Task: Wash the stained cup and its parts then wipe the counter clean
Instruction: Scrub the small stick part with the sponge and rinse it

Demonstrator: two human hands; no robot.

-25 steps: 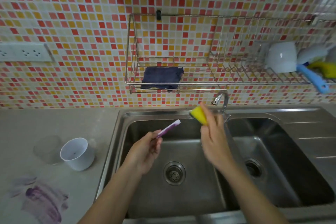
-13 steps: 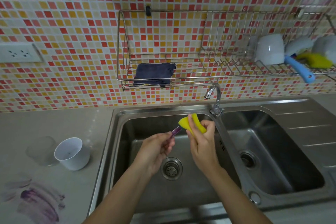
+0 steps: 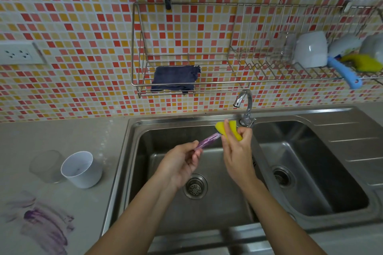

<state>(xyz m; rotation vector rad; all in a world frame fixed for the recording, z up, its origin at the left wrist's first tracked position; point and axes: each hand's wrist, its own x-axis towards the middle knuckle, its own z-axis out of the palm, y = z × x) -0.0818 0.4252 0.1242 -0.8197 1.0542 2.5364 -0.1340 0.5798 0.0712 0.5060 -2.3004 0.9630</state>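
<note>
Purple-stained straw (image 3: 207, 140): your left hand (image 3: 179, 165) pinches its near end; far tip sits inside yellow sponge (image 3: 228, 131), folded in your right hand (image 3: 238, 156).

The cup (image 3: 81, 169) stands on the counter (image 3: 62, 136), left of the sink (image 3: 132, 151).

Over the sink (image 3: 132, 151), left hand (image 3: 180, 163) holds a purple-stained straw (image 3: 208, 142); right hand (image 3: 238, 157) folds a yellow sponge (image 3: 222, 128) round its tip.
</note>
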